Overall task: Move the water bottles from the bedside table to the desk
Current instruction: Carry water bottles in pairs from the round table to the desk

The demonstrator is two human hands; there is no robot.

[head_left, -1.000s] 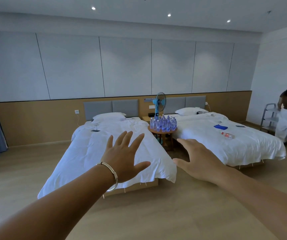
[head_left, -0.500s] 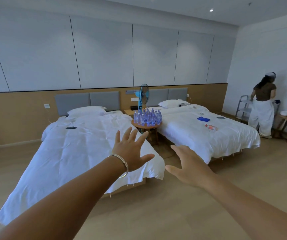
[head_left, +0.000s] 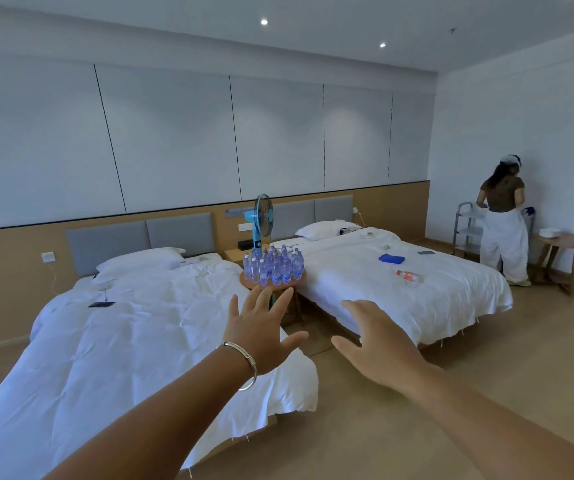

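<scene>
Several clear water bottles (head_left: 275, 266) with blue labels stand packed together on a small round wooden bedside table (head_left: 245, 281) in the gap between two beds. My left hand (head_left: 261, 332), wearing a silver bangle, is stretched forward with fingers spread, holding nothing, well short of the table. My right hand (head_left: 374, 344) reaches forward beside it, fingers straight and empty. One more bottle with a red label (head_left: 408, 277) lies on its side on the right bed. No desk is plainly in view.
Two white beds, left bed (head_left: 123, 341) and right bed (head_left: 417, 289), flank the narrow aisle. A blue fan (head_left: 261, 220) stands behind the bottles. At the far right a person (head_left: 502, 223) stands by a metal cart (head_left: 465, 226) and a round wooden table (head_left: 573, 242). Wood floor lies in front.
The view has moved closer to the beds and tilted; the bottles and table appear larger. Both hands stay stretched forward, open and empty.
</scene>
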